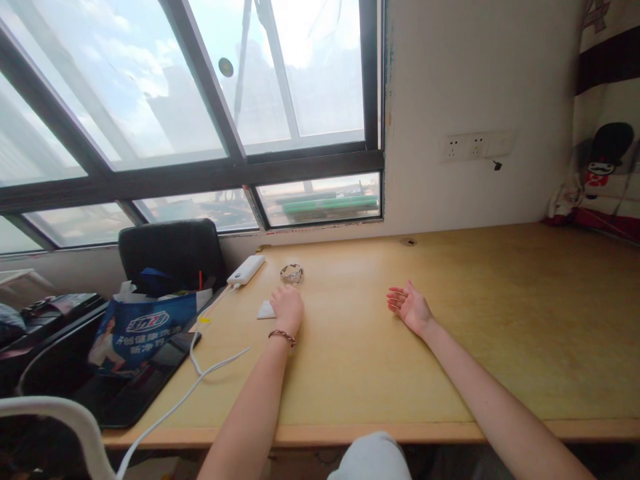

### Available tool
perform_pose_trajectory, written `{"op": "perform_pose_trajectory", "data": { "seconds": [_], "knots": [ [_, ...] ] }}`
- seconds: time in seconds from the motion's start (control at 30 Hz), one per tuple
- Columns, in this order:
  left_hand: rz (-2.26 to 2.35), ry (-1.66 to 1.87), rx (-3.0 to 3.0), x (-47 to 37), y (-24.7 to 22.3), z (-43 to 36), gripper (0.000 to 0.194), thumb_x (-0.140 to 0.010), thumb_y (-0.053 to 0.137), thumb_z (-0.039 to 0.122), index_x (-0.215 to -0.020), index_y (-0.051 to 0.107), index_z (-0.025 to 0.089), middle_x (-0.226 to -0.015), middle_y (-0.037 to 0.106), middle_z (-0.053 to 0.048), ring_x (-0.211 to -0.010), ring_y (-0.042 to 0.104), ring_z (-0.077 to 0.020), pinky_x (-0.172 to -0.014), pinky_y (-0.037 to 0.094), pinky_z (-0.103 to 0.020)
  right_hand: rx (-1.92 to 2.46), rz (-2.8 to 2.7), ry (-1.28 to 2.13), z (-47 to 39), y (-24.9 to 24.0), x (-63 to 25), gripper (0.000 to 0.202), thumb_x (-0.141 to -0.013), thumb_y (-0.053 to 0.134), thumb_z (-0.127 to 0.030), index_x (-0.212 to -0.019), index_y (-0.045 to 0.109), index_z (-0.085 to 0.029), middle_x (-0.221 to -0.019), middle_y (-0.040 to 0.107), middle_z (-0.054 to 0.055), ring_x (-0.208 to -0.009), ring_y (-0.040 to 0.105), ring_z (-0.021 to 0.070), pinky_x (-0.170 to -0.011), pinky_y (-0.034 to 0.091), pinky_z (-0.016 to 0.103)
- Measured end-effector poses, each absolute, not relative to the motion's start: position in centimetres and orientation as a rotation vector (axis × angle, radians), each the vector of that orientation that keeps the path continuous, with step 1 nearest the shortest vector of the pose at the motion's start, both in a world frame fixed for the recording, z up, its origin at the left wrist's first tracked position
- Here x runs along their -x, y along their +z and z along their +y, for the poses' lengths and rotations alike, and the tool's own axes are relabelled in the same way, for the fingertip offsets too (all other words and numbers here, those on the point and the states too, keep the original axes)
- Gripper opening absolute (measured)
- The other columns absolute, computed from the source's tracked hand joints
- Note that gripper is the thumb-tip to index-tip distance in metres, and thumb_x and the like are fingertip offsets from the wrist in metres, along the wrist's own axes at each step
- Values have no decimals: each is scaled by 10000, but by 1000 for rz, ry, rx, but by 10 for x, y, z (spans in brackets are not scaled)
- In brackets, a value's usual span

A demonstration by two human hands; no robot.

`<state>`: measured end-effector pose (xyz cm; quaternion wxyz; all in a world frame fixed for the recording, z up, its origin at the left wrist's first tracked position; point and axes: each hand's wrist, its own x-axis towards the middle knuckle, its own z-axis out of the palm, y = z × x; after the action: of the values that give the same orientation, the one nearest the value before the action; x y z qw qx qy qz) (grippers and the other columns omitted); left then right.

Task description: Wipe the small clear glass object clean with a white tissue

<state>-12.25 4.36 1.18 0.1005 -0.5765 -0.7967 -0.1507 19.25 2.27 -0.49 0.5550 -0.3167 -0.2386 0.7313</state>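
Note:
My left hand [287, 308], with a dark braided bracelet on its wrist, is low over the left part of the table, back side up. Its fingers bend downward and their tips are mostly hidden. A small flat white piece [267, 310] lies at its left edge, partly covered by the hand; whether the fingers grip it cannot be told. Just beyond the fingertips sits a silvery ring-shaped object [291, 273] with dark marks. My right hand [411, 310] hovers or rests at mid-table, palm turned inward, fingers apart and loosely curved, holding nothing.
A white power bank [247, 270] with a white cable [203, 373] lies along the left edge of the wooden table [350, 387]. Further left are a dark tablet [150, 380], a blue bag [143, 333] and a black chair [173, 247]. Wall sockets [465, 147] are behind.

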Motion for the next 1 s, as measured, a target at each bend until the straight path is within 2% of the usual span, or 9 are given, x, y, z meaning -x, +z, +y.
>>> {"op": "perform_pose_trajectory", "data": {
  "seconds": [0.1,0.17,0.27,0.37,0.43,0.57,0.67,0.8,1.0],
  "knots": [
    [-2006,-1037,2100,85,15,36,342,-793,414,259,-1077,492,85,-1110,492,-176,-1083,405,-266,-908,308,-400,771,-640,1698,23,-5,-191,411,-827,363,-475,-749,605,-152,-703,640,77,-606,599,143,-602,474,266],
    [-1873,-1467,2419,51,14,24,336,-814,404,313,-1103,489,164,-1115,524,-110,-1047,457,-220,-894,341,-359,815,-788,1643,19,-5,-184,373,-806,417,-469,-752,607,-153,-695,633,67,-601,591,140,-586,462,256],
    [-1769,-2067,2815,-1,9,3,363,-836,357,393,-1050,539,163,-1010,582,-88,-885,539,-180,-742,422,-286,859,-1210,1460,8,-6,-164,318,-758,513,-454,-730,606,-151,-653,614,42,-566,563,133,-537,432,237],
    [-1858,-2432,2857,-39,3,-11,487,-839,286,466,-933,604,109,-640,574,-48,-517,482,-108,-478,365,-216,838,-1519,1205,-7,-5,-145,424,-800,416,-489,-620,587,-146,-559,564,26,-522,521,131,-500,395,239],
    [-1897,-2576,2741,-56,0,-11,492,-824,316,479,-806,630,101,-527,513,-19,-458,426,-91,-441,323,-204,869,-1543,1007,-14,-4,-139,496,-833,329,-496,-562,560,-150,-525,537,23,-508,494,130,-491,370,244],
    [-1793,-2785,2602,-82,-6,1,380,-775,430,442,-672,605,122,-586,548,-27,-580,498,-124,-553,382,-225,965,-1424,761,-13,-1,-146,503,-833,328,-492,-503,522,-165,-505,522,19,-506,474,137,-520,361,259],
    [-1791,-2832,2597,-92,-9,8,346,-742,473,438,-643,585,126,-602,548,-23,-589,487,-124,-568,378,-229,1028,-1295,787,-5,-1,-156,513,-798,386,-517,-425,482,-179,-441,484,9,-464,448,135,-494,347,259],
    [-1931,-2820,2674,-88,-13,8,376,-708,499,479,-671,585,116,-527,474,8,-470,378,-79,-448,284,-200,1026,-1252,958,2,-5,-160,514,-757,449,-535,-382,461,-183,-382,434,-6,-385,388,111,-394,275,243],
    [-2058,-2900,2682,-81,-20,11,385,-696,500,482,-734,606,114,-481,413,30,-416,321,-61,-404,228,-195,1023,-1386,1014,5,-12,-159,532,-773,401,-559,-398,494,-194,-362,441,-4,-358,415,114,-382,309,239]
  ]
}}
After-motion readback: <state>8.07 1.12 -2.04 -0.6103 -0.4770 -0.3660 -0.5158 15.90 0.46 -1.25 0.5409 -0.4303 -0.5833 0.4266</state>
